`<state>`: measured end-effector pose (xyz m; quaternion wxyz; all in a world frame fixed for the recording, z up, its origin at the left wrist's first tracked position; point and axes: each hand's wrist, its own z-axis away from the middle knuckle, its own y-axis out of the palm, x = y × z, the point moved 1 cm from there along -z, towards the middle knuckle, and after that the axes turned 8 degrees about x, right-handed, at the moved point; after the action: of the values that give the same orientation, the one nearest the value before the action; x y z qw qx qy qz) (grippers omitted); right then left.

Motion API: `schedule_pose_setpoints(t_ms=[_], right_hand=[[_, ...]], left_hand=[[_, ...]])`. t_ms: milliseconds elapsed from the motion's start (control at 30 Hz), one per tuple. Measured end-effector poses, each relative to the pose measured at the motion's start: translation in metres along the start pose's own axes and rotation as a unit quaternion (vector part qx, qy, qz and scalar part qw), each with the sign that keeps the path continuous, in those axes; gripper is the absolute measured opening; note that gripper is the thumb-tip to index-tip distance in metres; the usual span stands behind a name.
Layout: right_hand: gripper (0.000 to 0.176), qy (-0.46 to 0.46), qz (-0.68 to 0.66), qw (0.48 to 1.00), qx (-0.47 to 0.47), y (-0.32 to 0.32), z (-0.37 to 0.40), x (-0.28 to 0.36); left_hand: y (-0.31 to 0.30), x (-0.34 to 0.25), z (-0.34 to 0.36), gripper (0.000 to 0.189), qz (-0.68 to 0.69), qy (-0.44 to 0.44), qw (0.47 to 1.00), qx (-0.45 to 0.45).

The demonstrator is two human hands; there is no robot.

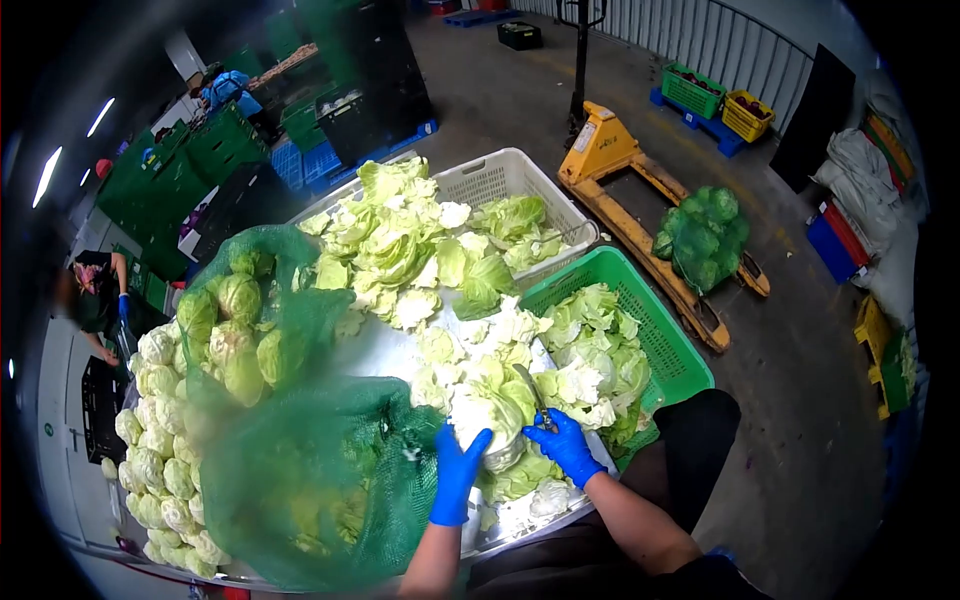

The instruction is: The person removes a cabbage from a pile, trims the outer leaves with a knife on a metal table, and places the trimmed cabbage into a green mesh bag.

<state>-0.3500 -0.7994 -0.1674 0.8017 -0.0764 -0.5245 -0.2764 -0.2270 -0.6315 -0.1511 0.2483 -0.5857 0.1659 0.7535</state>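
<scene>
My left hand (459,473), in a blue glove, is closed against the near side of a pale green cabbage (488,420). My right hand (567,449), also gloved in blue, grips a knife whose dark curved blade (526,380) points up and away along the cabbage's right side. Loose cabbage leaves (440,345) lie around and beyond it on the pale work table (388,352). To the left of my left hand spreads a green mesh sack (290,480) with cabbage heads partly visible through it.
Trimmed cabbages (165,450) are stacked at the left. A green crate (670,365) with leaves stands right of the table; a white crate (515,172), heaped with leaves, stands beyond. Farther right are a yellow pallet jack (610,150) and netted cabbages (705,240). A co-worker (95,285) stands left.
</scene>
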Motion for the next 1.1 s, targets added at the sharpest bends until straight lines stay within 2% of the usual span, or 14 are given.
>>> schedule_pose_setpoints(t_ms=[67,100,133,200,267,367,500,600,833,1100], right_hand=[[0.021,-0.013,-0.023,1.000,-0.005,0.006,0.005,0.011],[0.020,-0.016,-0.045,0.999,-0.003,0.008,0.005,0.011],[0.019,-0.019,-0.066,0.998,0.000,0.011,0.005,0.011],[0.018,-0.045,-0.015,0.999,0.006,0.011,0.001,0.004],[0.018,-0.055,0.014,0.998,0.002,0.009,-0.001,0.003],[0.020,-0.040,-0.009,0.999,-0.006,0.009,0.002,0.008],[0.022,-0.028,-0.018,0.999,-0.018,0.009,0.005,0.004],[0.021,-0.026,0.008,0.999,-0.024,0.009,0.002,0.004],[0.018,-0.029,0.024,0.999,-0.025,0.011,0.006,0.005],[0.017,-0.023,0.005,1.000,-0.017,0.010,0.005,0.004]], left_hand=[[-0.012,0.022,0.002,0.077,-0.097,0.058,0.993,-0.042],[-0.009,-0.003,0.009,0.080,-0.003,0.024,1.000,-0.002],[-0.010,-0.006,0.009,0.081,-0.003,0.023,1.000,0.013],[-0.009,-0.010,0.009,0.083,0.001,0.023,0.999,0.042],[0.002,-0.009,0.009,0.095,-0.034,0.036,0.999,0.006],[0.018,-0.004,0.008,0.108,-0.028,0.049,0.998,-0.036],[0.021,-0.001,0.007,0.105,-0.107,0.092,0.989,-0.041],[0.021,-0.013,0.010,0.101,-0.073,0.099,0.992,-0.014],[0.025,-0.024,0.015,0.096,-0.039,0.109,0.993,-0.026],[0.023,-0.002,0.012,0.103,-0.072,0.113,0.989,-0.055]])
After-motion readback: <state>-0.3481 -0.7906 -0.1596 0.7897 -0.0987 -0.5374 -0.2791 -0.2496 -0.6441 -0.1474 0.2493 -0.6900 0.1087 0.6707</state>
